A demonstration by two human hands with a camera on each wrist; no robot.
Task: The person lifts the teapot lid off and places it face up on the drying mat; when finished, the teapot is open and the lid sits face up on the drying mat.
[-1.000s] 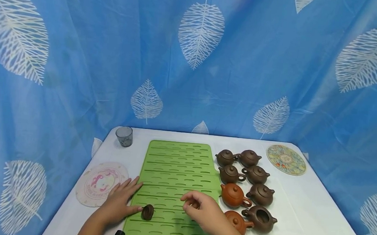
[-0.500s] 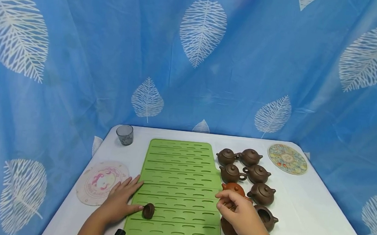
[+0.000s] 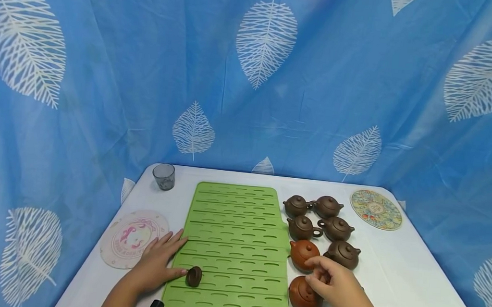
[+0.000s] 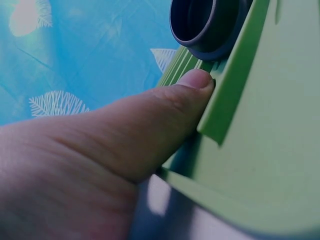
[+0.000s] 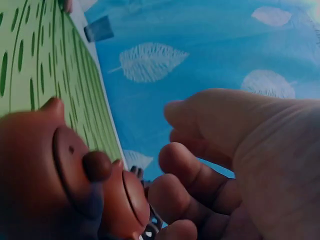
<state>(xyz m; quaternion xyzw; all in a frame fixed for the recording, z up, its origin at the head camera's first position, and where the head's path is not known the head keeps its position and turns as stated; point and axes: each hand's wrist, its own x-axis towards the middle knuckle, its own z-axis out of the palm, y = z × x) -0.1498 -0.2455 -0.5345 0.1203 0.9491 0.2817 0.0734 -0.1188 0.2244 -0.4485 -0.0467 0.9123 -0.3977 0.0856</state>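
Note:
My left hand [image 3: 155, 263] lies with spread, fairly straight fingers over the left edge of the green slotted mat [image 3: 227, 287]. Its thumb tip is right at a small dark brown teapot lid [image 3: 194, 276], which stands on its side on the mat; its hollow underside shows in the left wrist view. My right hand [image 3: 336, 283] hovers among the teapots, fingers loosely curled, with nothing seen between them. Just left of it stands a reddish-brown lidded teapot [image 3: 302, 302], and another reddish-brown teapot [image 3: 302, 255] is behind that. The hand hides the lidless dark teapot seen earlier.
Several dark brown teapots [image 3: 303, 228] stand in two rows along the mat's right side. A patterned round mat [image 3: 376, 209] lies at the back right, a pink-and-white round mat [image 3: 132, 237] at the left. A grey glass [image 3: 164, 176] stands at the back left.
My right hand has moved right, from over the green mat to among the teapots at the front, covering the lidless one. The left hand and the lid stay in place.

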